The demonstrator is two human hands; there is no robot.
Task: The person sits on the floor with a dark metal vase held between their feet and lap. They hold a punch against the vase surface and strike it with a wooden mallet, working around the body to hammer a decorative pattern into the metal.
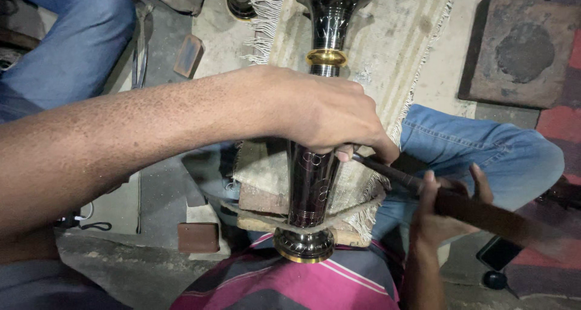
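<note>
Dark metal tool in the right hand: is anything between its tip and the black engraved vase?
Nothing visible. The dark metal tool, held by the right hand, reaches the black engraved vase just under the left hand, whose fingers grip the vase right beside the tip.

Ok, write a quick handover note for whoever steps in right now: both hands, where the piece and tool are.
Left hand: clamped over the dark metal vase, pinning it on the wood block across the lap.
Right hand: gripping the dark engraving tool, tip at the vase beside the left thumb.
Done: engraved circles and bands show below the left hand.
Left: how much surface remains unworked cannot be judged; the hand hides it.
</note>
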